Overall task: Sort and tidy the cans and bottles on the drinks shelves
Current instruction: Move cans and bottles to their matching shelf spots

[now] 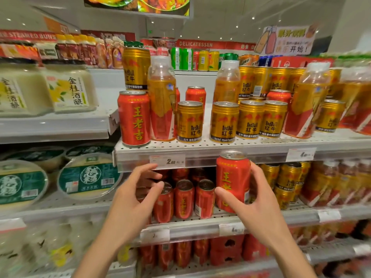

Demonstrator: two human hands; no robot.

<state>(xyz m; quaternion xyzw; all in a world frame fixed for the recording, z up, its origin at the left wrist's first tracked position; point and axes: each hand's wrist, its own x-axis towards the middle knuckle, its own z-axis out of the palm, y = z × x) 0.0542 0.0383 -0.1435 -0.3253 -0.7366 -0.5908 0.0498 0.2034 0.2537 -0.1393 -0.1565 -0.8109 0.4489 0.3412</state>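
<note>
Right hand (254,199): a red can (232,180) is gripped upright, thumb in front and fingers behind, held before the middle shelf (200,224) just right of a row of red cans (183,199). Left hand (133,199) is held open with curled fingers, empty, beside that row.

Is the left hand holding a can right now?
No, the left hand is open with spread fingers in front of the red cans on the lower shelf, while only the right hand grips a red can.
</note>
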